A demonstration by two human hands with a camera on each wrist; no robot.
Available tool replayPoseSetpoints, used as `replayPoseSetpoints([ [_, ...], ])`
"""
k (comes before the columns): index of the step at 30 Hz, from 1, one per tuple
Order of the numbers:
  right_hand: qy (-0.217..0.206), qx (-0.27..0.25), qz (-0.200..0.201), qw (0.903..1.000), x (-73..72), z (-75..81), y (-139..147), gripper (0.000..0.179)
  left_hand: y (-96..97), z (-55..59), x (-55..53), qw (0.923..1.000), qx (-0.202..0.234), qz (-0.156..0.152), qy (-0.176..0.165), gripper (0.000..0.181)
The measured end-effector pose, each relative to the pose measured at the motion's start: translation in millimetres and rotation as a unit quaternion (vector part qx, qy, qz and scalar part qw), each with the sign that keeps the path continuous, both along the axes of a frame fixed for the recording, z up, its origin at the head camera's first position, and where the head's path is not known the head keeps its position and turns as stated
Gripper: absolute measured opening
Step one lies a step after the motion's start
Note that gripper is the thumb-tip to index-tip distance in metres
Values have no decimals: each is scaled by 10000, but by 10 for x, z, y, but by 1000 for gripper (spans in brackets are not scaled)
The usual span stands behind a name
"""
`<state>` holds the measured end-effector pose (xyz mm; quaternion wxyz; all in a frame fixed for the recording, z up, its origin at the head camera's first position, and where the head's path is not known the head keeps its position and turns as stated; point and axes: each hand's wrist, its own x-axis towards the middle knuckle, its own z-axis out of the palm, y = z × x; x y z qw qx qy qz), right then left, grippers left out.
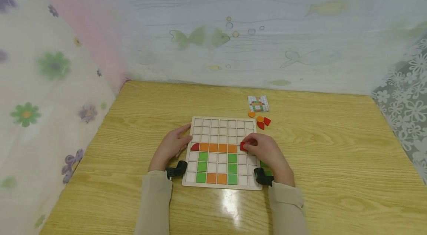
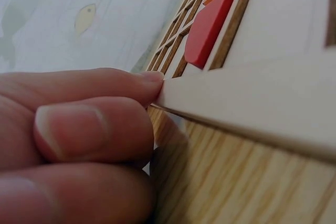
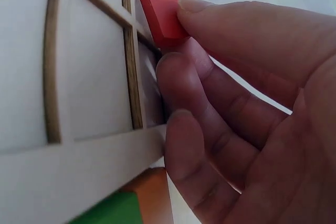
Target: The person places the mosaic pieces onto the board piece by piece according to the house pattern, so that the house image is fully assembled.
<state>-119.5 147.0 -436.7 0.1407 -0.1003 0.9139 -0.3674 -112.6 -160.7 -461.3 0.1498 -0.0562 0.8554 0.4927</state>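
Observation:
A pale wooden grid board (image 1: 214, 157) lies on the table, partly filled with orange tiles (image 1: 213, 148), green tiles (image 1: 202, 167) and a red quarter-round tile (image 1: 195, 146). At the board's left edge, my left hand (image 1: 171, 145) rests with fingertips touching the side; the left wrist view shows a fingertip (image 2: 152, 78) against the rim. Between thumb and fingers, my right hand (image 1: 265, 149) pinches a red tile (image 3: 164, 14). That tile is tilted over a cell near the board's right side, in the row of orange tiles. The fingers cover part of it.
Beyond the board's upper right corner lie a small printed pattern card (image 1: 258, 103), round orange pieces (image 1: 251, 114) and red pieces (image 1: 267, 121). Green pieces (image 1: 263, 164) lie beside the board, partly under the right hand. A fish-patterned curtain (image 1: 213, 42) hangs behind the table.

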Motion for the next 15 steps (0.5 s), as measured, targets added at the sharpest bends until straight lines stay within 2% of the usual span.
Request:
replayPoseSetpoints([
  [15, 108, 259, 112, 9995, 14, 19, -60, 5, 3, 19, 4, 9999, 129, 13, -4, 46],
])
